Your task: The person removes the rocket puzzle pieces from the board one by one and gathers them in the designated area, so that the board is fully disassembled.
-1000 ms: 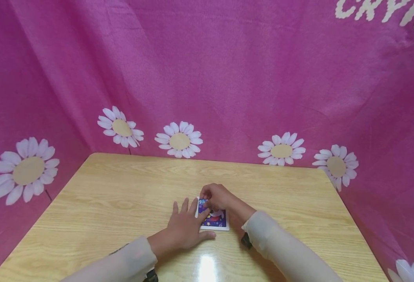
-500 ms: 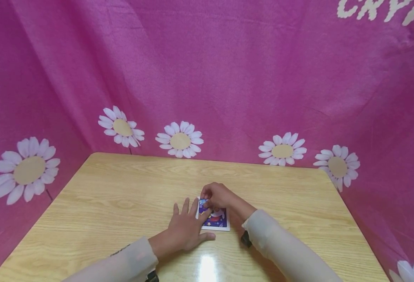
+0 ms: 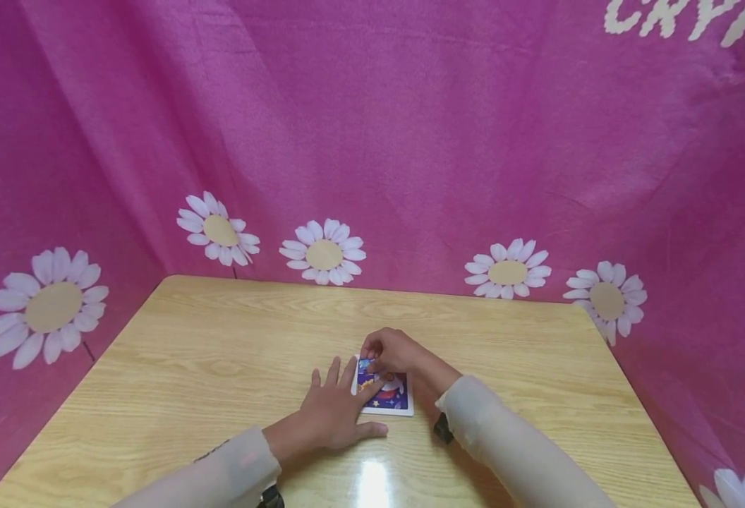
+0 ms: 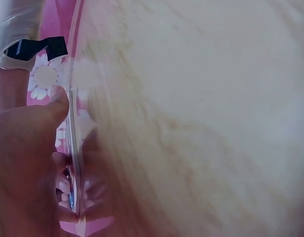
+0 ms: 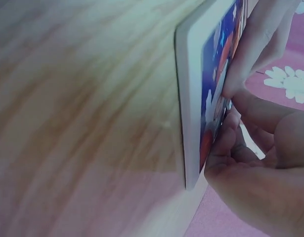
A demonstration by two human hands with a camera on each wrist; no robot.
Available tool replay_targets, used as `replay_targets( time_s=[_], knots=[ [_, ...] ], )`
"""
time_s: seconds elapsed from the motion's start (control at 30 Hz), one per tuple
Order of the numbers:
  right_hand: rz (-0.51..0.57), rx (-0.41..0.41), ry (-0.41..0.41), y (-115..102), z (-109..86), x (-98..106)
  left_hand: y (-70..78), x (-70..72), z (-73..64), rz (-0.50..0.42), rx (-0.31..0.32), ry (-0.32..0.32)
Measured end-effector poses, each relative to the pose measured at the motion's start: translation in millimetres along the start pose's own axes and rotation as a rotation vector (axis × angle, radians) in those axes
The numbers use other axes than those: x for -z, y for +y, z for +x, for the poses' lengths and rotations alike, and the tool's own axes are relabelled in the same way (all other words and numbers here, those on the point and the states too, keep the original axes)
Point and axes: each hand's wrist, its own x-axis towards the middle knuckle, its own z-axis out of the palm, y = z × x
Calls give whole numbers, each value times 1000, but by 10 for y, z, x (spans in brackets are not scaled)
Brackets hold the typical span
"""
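Note:
A small white-framed picture puzzle (image 3: 396, 405) lies flat on the wooden table, with a purple, starry picture. My left hand (image 3: 331, 415) is spread over its left side, index finger across the picture and thumb on the table by its near edge. At the far left part of the picture, my right hand (image 3: 393, 353) has curled fingers and pinches what looks like a puzzle piece, mostly hidden by the fingertips. Seen from the right wrist, the puzzle's thick pale rim (image 5: 190, 98) faces the camera, and the right hand's thumb and fingers meet at the picture.
The wooden table (image 3: 245, 331) extends around the puzzle on all sides. A magenta cloth (image 3: 398, 141) with printed white daisies hangs behind and beside it. Dark straps, one on each wrist, show at the sleeve cuffs.
My left index finger has shifted slightly over the picture. Both hands otherwise stay in place, and the puzzle has not visibly moved.

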Motion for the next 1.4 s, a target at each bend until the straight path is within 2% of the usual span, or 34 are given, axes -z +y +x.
replay_targets(
  time_s=[0.27,0.5,0.9,1.17,1.4],
  knots=[
    [36,25,-113,59,122,124,-18,23,18,6,-7,-7],
    [28,-12,-205,22,231,206,-13,43,14,-1,-17,7],
    [10,-70,-230,-12,285,224,27,83,51,17,19,23],
    [-23,-79,-235,-33,289,243,31,30,69,68,12,35],
    [-85,-69,-285,-36,337,274,39,26,53,98,13,25]
  ],
)
